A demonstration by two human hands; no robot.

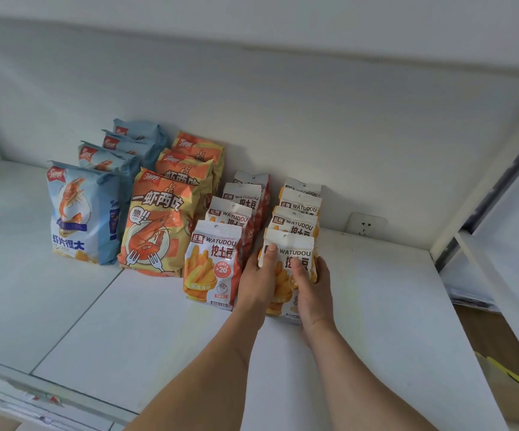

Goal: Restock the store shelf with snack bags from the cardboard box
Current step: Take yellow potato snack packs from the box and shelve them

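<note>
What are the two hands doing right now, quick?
Left hand: holding the left side of the front yellow-and-white WATUDOU snack bag, thumb on its face.
Right hand: holding the same bag's right side, thumb across the front.

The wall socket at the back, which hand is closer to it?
Right. The right hand grips the front yellow bag's right side, on the wall socket's side; the left hand holds the bag's left edge, farther away.
</note>
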